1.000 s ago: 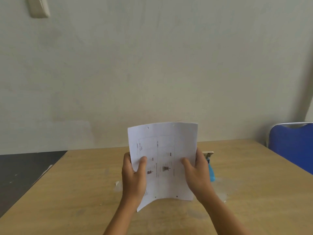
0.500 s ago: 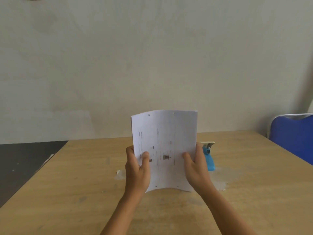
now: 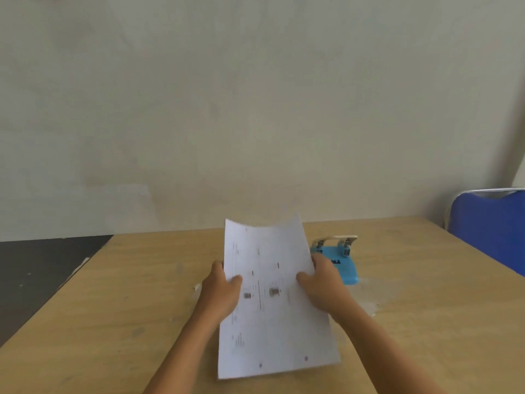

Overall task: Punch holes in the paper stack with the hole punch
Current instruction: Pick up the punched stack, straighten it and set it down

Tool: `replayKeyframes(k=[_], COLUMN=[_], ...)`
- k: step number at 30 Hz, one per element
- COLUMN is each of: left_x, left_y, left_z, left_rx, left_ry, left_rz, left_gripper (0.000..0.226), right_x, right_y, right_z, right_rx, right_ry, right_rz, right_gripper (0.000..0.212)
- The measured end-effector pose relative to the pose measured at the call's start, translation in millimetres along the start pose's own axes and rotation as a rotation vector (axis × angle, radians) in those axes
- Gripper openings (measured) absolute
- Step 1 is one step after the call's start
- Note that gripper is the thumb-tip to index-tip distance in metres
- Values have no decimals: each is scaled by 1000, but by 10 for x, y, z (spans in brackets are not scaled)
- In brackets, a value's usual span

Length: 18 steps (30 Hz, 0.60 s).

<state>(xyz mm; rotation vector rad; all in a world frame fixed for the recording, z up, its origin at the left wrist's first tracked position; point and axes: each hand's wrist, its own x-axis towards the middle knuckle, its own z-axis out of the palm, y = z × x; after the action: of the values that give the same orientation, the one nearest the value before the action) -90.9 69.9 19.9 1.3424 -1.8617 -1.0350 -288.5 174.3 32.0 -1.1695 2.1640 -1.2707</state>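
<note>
- White paper stack [image 3: 272, 302], printed side up, held tilted over the near tabletop [image 3: 119, 322]; lower edge hangs close above the wood, contact not clear.
- Small dark dots near the bottom edge and one near the top; likely punched holes, too blurred to be sure.
- Left hand [image 3: 223, 291] grips the left edge, thumb on top; right hand [image 3: 321, 288] grips the right edge the same way.
- Blue hole punch [image 3: 342, 265] sits on the tabletop just beyond the right hand, handle up, slot empty, nothing touching it.
- Judgement: if the dots are holes, another edge remains; paper must reach the slot, then the handle pressed.
- Blue chair [image 3: 491, 226] far right.
</note>
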Motion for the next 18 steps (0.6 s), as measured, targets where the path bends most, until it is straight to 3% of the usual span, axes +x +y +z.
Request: replayKeyframes(k=[5,11,12,15,16,18], left_x=[-70,-204,-212,-228,-232,-232], left_y=[-201,-236,-237,-242,-248,-247], left_z=[63,146,159,194,211,239], left_rx=[255,469,473,488,499,540], left_ry=[-109,-78,-69,-52,-46,-19], left_rz=[-72,-84,-78,-78,-76,-82], left_gripper=[34,27,28,33,36,38], right_x=[-16,27,59,192,252,416], right_y=[231,386,373,295,280,263], right_z=[118,89,40,-201,-290,-444], right_rx=[-246,-372,-359,-232,-268,-500], right_ry=[-98,-117,-37,418,535,609], right_rz=[134,168,166,70,-10,-131], right_gripper=[27,30,29,26,38,68])
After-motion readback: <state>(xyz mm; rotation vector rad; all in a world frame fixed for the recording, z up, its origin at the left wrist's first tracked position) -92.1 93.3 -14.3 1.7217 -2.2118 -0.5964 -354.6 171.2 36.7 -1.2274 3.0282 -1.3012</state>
